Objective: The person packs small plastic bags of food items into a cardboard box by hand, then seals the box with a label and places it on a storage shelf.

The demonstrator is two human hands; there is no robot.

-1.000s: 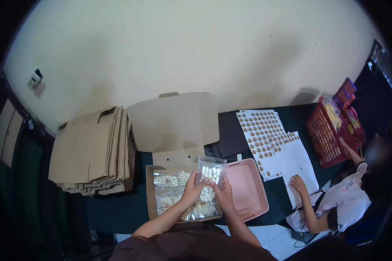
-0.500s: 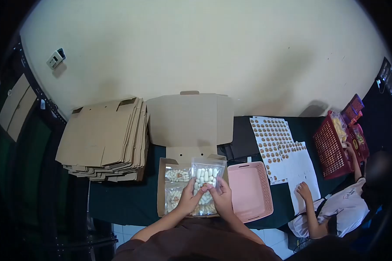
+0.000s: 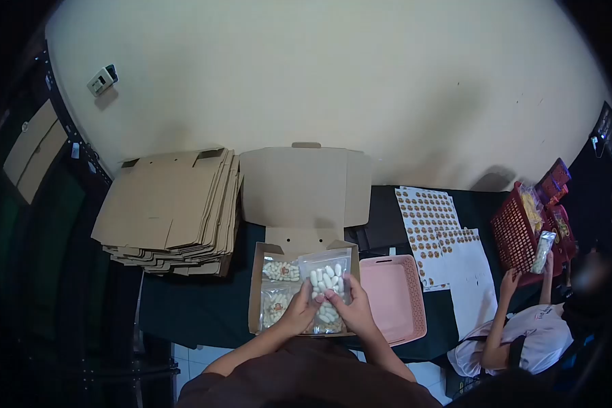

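Both hands grip a clear zip bag (image 3: 330,273) of white, capsule-shaped pieces, held over the open cardboard box (image 3: 256,289). My left hand (image 3: 300,309) is closed on the bag's left side, and my right hand (image 3: 352,307) on its right side. The thumbs meet on the bag's front. Inside the box, similar filled bags lie flat, among them an upper left bag (image 3: 280,270) and a lower left bag (image 3: 276,304), both with a small orange-brown sticker. The held bag partly hides the box's right half. The box lid (image 3: 302,190) stands raised at the back.
Flattened cardboard boxes (image 3: 163,204) are stacked at the left. A pink basket (image 3: 408,326) adjoins the box on the right, with sticker sheets (image 3: 425,234) beyond. At far right, a co-worker (image 3: 523,333) holds a filled packet (image 3: 542,251) beside a red basket (image 3: 510,234).
The thumbs have shifted on the bag, and the orange-brown spot beneath them no longer shows. The co-worker has lifted a packet from the red basket area. The view has shifted slightly.
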